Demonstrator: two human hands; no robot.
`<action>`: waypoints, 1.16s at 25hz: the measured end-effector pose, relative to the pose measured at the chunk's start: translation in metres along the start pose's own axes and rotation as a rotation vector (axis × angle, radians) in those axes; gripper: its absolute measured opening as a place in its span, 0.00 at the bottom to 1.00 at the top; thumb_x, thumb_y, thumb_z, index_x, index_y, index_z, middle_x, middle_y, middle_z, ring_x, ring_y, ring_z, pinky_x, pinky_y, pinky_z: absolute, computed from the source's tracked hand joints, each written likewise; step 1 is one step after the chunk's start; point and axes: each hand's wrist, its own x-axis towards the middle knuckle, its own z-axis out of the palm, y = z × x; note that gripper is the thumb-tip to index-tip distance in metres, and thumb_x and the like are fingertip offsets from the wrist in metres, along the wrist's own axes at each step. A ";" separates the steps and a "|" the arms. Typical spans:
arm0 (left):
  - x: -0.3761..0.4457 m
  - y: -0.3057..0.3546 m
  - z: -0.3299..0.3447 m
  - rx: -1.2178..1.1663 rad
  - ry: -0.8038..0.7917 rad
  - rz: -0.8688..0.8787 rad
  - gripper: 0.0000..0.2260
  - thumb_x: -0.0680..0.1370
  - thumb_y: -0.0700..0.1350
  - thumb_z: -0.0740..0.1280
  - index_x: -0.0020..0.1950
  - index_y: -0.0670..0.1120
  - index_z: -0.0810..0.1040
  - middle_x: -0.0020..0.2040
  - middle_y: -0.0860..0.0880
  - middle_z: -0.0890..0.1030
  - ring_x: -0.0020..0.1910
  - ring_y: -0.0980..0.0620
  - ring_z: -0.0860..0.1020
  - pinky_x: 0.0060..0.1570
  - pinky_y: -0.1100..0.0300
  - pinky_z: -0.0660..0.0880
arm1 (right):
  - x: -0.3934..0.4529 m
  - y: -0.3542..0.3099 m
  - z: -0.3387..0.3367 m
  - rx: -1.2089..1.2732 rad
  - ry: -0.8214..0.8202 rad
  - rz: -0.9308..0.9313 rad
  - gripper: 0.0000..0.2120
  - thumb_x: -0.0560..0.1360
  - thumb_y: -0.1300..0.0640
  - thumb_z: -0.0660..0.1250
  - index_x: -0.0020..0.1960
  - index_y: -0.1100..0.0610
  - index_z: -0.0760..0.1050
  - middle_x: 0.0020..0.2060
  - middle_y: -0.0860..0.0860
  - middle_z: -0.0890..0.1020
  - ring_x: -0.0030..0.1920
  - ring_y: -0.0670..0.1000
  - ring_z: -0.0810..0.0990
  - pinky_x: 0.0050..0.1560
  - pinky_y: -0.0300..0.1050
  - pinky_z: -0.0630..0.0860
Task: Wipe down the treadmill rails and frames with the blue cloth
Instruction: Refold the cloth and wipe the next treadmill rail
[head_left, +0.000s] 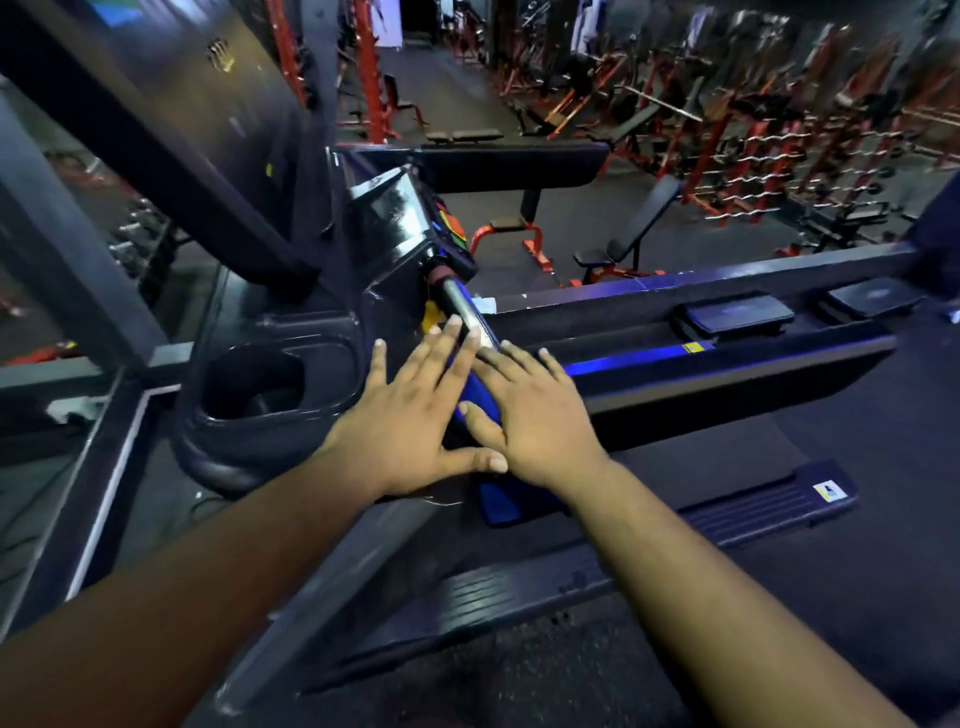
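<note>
The blue cloth (477, 391) lies draped over the treadmill handrail (463, 306), with one end hanging lower down between my wrists. My left hand (410, 421) rests flat on the cloth's left side, fingers spread and pointing up the rail. My right hand (535, 415) presses flat on the cloth's right side, thumb on the blue fabric. Both palms cover most of the cloth. The rail's bare silver section shows just beyond my fingertips, leading to the console (400, 213).
A black cup holder tray (249, 384) sits left of my hands. The treadmill belt (857, 441) and ribbed side step (753, 512) lie to the right and below. Beyond are benches and red weight racks (727, 145). A dark slanted post (156, 135) stands at left.
</note>
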 end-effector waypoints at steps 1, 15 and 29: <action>-0.001 -0.001 0.000 -0.002 0.023 0.002 0.52 0.68 0.82 0.41 0.79 0.49 0.31 0.81 0.49 0.34 0.80 0.51 0.39 0.74 0.30 0.44 | 0.000 0.011 -0.007 0.021 -0.045 -0.072 0.32 0.77 0.34 0.49 0.76 0.48 0.64 0.75 0.48 0.69 0.76 0.53 0.64 0.75 0.58 0.60; -0.094 -0.137 -0.009 -0.195 0.097 -0.225 0.48 0.69 0.79 0.38 0.81 0.51 0.43 0.82 0.52 0.44 0.80 0.54 0.47 0.74 0.32 0.46 | 0.047 -0.106 0.005 0.110 -0.271 -0.159 0.36 0.76 0.30 0.46 0.80 0.42 0.49 0.80 0.40 0.50 0.80 0.47 0.44 0.76 0.68 0.48; -0.121 -0.246 0.000 -0.650 -0.025 0.041 0.53 0.65 0.83 0.39 0.81 0.52 0.41 0.81 0.54 0.45 0.79 0.58 0.46 0.78 0.40 0.44 | 0.064 -0.223 0.036 0.006 -0.078 -0.020 0.34 0.78 0.33 0.50 0.77 0.51 0.64 0.74 0.47 0.69 0.76 0.49 0.63 0.76 0.53 0.56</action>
